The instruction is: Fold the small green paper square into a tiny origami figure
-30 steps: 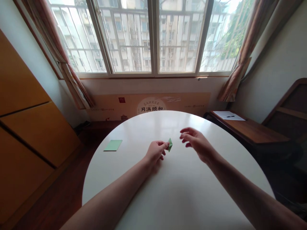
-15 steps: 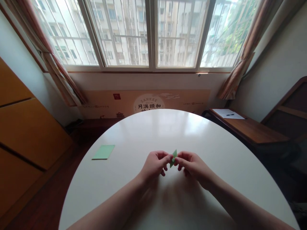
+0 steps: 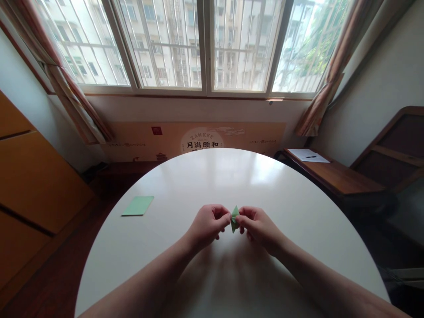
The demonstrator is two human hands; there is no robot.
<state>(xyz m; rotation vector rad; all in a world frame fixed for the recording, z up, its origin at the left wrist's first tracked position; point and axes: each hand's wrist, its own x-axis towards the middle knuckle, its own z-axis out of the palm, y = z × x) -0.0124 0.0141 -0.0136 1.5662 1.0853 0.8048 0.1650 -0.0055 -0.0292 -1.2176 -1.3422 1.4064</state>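
Observation:
A small folded piece of green paper [image 3: 234, 217] is held just above the round white table [image 3: 298, 212], near its middle. My left hand [image 3: 208, 224] pinches its left side with thumb and fingertips. My right hand [image 3: 256, 226] pinches its right side the same way. Both hands are closed round the paper and nearly touch each other. A flat green sheet of paper [image 3: 138, 206] lies on the table at the left, well apart from my hands.
A wooden side table [image 3: 338, 174] with a white sheet and a pen [image 3: 308, 155] stands at the right. An orange cabinet [image 3: 29, 176] fills the left. A printed board [image 3: 198, 141] leans under the window, with curtains at both sides.
A second ago only my left hand held the folded paper and my right hand hovered open. My right hand has come in and pinched it, and both hands moved nearer to me.

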